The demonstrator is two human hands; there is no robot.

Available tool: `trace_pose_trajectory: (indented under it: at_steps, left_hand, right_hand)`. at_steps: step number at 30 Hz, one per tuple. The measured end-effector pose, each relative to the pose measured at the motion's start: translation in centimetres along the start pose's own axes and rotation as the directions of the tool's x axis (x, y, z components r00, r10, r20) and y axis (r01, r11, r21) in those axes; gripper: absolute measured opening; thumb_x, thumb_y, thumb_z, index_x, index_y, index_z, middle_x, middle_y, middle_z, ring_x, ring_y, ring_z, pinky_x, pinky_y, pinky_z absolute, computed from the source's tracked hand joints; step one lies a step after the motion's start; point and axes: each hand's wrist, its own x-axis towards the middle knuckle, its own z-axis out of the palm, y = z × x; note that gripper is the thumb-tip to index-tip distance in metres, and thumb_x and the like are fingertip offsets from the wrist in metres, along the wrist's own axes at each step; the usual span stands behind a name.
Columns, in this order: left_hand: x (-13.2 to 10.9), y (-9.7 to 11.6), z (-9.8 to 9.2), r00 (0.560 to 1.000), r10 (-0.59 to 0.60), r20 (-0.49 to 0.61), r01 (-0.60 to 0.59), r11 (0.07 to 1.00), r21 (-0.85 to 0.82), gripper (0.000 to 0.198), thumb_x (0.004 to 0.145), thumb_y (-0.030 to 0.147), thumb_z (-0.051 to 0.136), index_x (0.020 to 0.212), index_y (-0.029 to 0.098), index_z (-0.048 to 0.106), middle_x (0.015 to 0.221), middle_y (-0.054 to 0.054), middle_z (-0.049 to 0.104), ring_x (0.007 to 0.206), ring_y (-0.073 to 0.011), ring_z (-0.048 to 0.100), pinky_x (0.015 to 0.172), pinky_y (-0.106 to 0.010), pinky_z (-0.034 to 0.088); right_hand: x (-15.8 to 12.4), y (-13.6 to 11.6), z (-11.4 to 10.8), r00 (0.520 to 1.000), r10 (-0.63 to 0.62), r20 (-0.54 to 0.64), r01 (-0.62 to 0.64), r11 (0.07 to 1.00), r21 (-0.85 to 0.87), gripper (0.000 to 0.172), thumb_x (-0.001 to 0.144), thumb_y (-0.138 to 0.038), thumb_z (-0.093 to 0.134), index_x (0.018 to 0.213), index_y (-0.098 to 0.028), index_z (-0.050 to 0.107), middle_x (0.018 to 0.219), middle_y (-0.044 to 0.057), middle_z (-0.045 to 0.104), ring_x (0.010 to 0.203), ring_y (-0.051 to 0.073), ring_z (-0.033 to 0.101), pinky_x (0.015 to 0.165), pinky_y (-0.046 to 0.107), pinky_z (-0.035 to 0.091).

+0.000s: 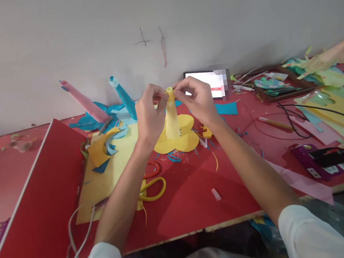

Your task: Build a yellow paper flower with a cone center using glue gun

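Note:
A pale yellow paper tube (pixel 172 122) stands upright on a yellow flower-shaped paper base (pixel 186 137). Both of my hands meet at the tube's top. My left hand (pixel 152 110) pinches the rim from the left, thumb and fingertips pressed to the paper. From the right, my right hand (pixel 198 99) pinches the same rim, which looks a stronger yellow there. Small dark marks show near the tube's foot. Behind my left hand rises a blue paper tube (pixel 125 97), and farther left leans a pink paper tube (pixel 87 102).
Yellow-handled scissors (pixel 153 190) and a red scissor handle (pixel 152 169) lie below my left hand. A red board (pixel 42 207) stands at left. Paper scraps litter the table (pixel 189 205). A tablet (pixel 204 84) leans against the wall. Cables cross a purple power strip (pixel 314 162) at right.

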Motion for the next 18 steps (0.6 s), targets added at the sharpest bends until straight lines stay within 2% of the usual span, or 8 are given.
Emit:
trace_pose_trajectory:
  at_steps: [6, 11, 18]
  left_hand:
    - [0.02, -0.50, 0.08, 1.000, 0.010, -0.015, -0.010, 1.000, 0.001, 0.005, 0.096, 0.020, 0.069, 0.097, 0.023, 0.065, 0.090, -0.001, 0.073, 0.084, -0.0133, 0.069, 0.077, -0.026, 0.057]
    - [0.09, -0.54, 0.04, 1.000, 0.017, -0.002, -0.017, 0.999, -0.027, 0.008, 0.094, 0.015, 0.067, 0.094, 0.022, 0.063, 0.089, -0.001, 0.071, 0.083, -0.0148, 0.070, 0.079, -0.031, 0.058]
    - [0.05, -0.31, -0.22, 0.999, 0.043, 0.017, -0.043, 0.999, -0.008, 0.003, 0.098, 0.021, 0.067, 0.096, 0.023, 0.066, 0.088, 0.000, 0.072, 0.085, -0.0136, 0.069, 0.083, -0.029, 0.059]
  right_hand:
    - [0.04, 0.24, -0.14, 1.000, 0.020, 0.018, -0.020, 1.000, -0.001, 0.046, 0.089, -0.071, 0.072, 0.100, -0.026, 0.066, 0.097, 0.001, 0.067, 0.093, 0.016, 0.067, 0.084, 0.032, 0.060]
    - [0.11, 0.29, -0.28, 1.000, 0.023, 0.021, -0.022, 1.000, -0.010, 0.044, 0.091, -0.068, 0.072, 0.095, -0.026, 0.064, 0.098, 0.002, 0.067, 0.094, 0.016, 0.067, 0.085, 0.033, 0.059]
    - [0.08, -0.31, -0.38, 0.999, 0.042, 0.024, -0.042, 0.999, -0.004, 0.044, 0.089, -0.068, 0.074, 0.092, -0.025, 0.064, 0.097, 0.002, 0.067, 0.091, 0.016, 0.066, 0.084, 0.034, 0.059]
